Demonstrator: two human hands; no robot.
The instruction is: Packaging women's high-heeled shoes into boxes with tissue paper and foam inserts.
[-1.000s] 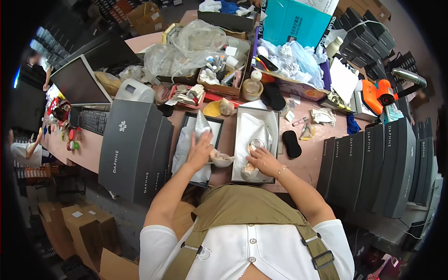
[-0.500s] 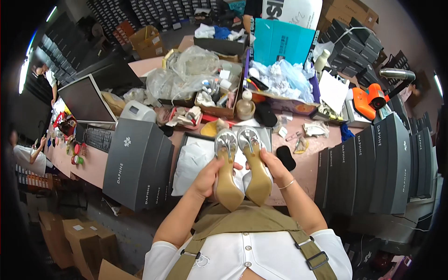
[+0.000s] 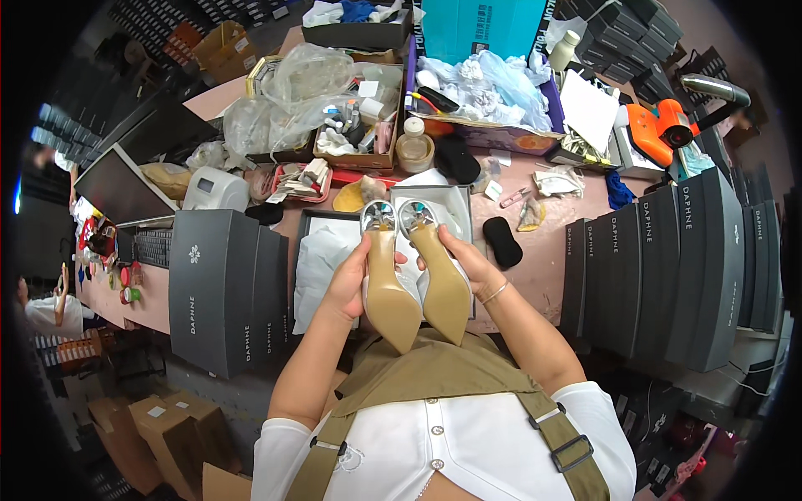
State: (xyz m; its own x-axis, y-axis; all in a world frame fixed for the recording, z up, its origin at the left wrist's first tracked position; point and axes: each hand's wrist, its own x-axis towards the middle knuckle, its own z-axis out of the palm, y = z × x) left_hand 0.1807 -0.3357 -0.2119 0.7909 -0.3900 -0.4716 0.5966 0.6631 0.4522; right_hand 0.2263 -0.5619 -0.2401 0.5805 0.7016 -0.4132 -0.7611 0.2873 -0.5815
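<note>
A pair of pointed high-heeled shoes is held up side by side over the table, tan soles facing me, shiny heel ends away from me and toes toward my body. My left hand (image 3: 346, 282) is closed around the side of the left shoe (image 3: 391, 305). Closed on the right shoe (image 3: 446, 302) is my right hand (image 3: 469, 260), thumb along its outer edge. Beneath them lies an open grey shoebox (image 3: 458, 199) with white tissue paper (image 3: 324, 280) in it. The shoes and my hands cover part of the box.
Grey shoeboxes stand upright at left (image 3: 219, 292) and in a row at right (image 3: 668, 275). A black oval pad (image 3: 502, 243) lies right of the open box. Farther back are a carton of small supplies (image 3: 355, 150), a purple-edged box (image 3: 476, 132) of crumpled plastic, and an orange device (image 3: 647, 134).
Both shoes have tipped in my hands, so the soles show more fully and the thin heels look foreshortened. My grip stays on both. The whole view has shifted somewhat.
</note>
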